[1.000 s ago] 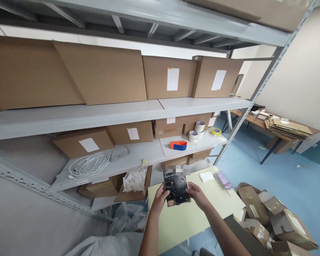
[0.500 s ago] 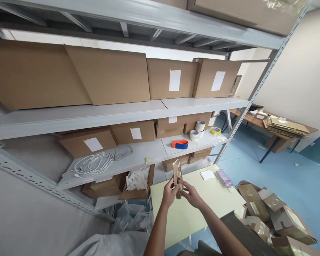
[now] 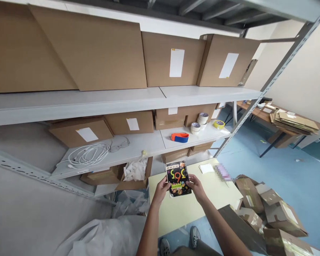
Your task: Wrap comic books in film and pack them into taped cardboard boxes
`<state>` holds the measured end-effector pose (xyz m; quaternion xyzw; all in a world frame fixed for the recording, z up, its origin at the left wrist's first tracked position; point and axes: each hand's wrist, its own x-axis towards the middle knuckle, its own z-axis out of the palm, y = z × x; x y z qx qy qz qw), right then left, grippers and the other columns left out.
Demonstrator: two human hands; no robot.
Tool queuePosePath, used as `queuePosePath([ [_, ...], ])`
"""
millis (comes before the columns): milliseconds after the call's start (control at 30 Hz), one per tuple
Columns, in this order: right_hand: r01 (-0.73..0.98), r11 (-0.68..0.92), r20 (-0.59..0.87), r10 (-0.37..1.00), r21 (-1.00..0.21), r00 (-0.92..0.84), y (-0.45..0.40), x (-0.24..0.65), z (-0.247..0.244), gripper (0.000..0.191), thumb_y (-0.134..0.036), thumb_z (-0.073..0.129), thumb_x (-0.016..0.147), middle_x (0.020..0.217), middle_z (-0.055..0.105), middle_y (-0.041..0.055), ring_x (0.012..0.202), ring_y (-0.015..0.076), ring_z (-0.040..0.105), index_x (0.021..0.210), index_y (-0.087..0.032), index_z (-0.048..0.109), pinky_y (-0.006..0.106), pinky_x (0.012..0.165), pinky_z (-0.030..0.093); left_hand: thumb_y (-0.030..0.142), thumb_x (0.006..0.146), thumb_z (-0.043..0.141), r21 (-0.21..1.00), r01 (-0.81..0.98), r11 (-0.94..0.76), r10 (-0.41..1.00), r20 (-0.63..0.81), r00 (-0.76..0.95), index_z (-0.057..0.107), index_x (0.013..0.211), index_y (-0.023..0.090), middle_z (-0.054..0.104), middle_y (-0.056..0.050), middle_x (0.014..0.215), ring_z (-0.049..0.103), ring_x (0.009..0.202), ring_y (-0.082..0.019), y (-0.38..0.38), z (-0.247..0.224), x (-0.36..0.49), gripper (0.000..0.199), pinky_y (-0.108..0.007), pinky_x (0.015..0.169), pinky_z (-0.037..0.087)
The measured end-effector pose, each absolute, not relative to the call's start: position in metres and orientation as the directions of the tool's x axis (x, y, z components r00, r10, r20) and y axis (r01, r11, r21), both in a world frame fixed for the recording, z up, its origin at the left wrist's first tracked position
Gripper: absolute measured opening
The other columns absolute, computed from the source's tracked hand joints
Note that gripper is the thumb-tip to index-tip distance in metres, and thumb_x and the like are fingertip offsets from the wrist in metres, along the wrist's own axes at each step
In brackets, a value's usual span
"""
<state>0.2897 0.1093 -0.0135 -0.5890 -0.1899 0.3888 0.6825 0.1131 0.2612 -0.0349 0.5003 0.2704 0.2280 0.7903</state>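
Observation:
Between my two hands is a small thick book (image 3: 179, 177) with a black cover, big coloured digits and small pictures on it. My left hand (image 3: 163, 187) grips its left edge, thumb on the cover. Along the right edge my right hand (image 3: 196, 187) holds it the same way; the fingers behind the book are hidden. The cover faces me, tilted, above the pale yellow table (image 3: 173, 217). A white paper (image 3: 206, 168) and a blurred-out purple item (image 3: 222, 172) lie at the table's far right.
Shelves (image 3: 138, 151) ahead carry cardboard boxes (image 3: 173, 58), a white cable coil (image 3: 89, 155), tape rolls (image 3: 195, 128) and an orange-blue tape dispenser (image 3: 179, 137). Used cartons (image 3: 277, 213) pile up on the floor at right. Another table (image 3: 296, 121) with flattened cardboard stands farther right.
The book, edge-on before, has been turned so its black cover faces me. My hands have moved apart to its two side edges. The view has tilted down.

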Motion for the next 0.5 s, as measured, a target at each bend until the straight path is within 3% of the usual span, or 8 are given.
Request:
queuePosePath([
  [167,-0.433,-0.103,-0.362,0.734,-0.896,0.575,0.102,0.318,-0.053,0.054,-0.046,0.091,0.062,0.090,0.076,0.0038,0.087,0.0295,0.073,0.107,-0.025,0.069,0.039,0.074,0.056,0.030,0.070,0.080,0.930,0.030,0.368,0.671,-0.288,0.683,0.063,0.147,0.019,0.074,-0.010,0.132,0.073,0.096,-0.021,0.249,-0.075,0.135,0.080,-0.031,0.084,0.059],
  [300,-0.489,-0.219,-0.479,0.718,-0.845,0.506,0.099,0.339,-0.101,0.052,-0.042,0.089,0.059,0.089,0.075,0.0033,0.084,0.0277,0.072,0.104,-0.025,0.068,0.035,0.068,0.053,0.023,0.068,0.072,0.928,0.056,0.368,0.733,-0.327,0.596,0.068,0.139,0.016,0.077,-0.011,0.124,0.074,0.103,-0.025,0.233,-0.114,0.157,0.071,-0.033,0.087,0.059],
  [433,-0.504,-0.298,-0.537,0.723,-0.810,0.436,0.103,0.356,-0.155,0.053,-0.044,0.088,0.057,0.088,0.075,0.0042,0.089,0.0305,0.073,0.103,-0.024,0.068,0.040,0.074,0.055,0.020,0.068,0.068,0.916,0.117,0.384,0.778,-0.390,0.493,0.070,0.133,0.013,0.077,-0.014,0.125,0.072,0.115,-0.029,0.222,-0.157,0.174,0.065,-0.035,0.094,0.058],
  [500,-0.478,-0.382,-0.590,0.682,-0.791,0.432,0.105,0.364,-0.178,0.055,-0.044,0.087,0.054,0.096,0.076,0.0076,0.098,0.0337,0.073,0.102,-0.024,0.069,0.043,0.080,0.056,0.020,0.069,0.070,0.872,0.240,0.426,0.793,-0.487,0.366,0.068,0.136,0.013,0.075,-0.016,0.130,0.070,0.122,-0.031,0.217,-0.178,0.178,0.067,-0.036,0.098,0.056],
])
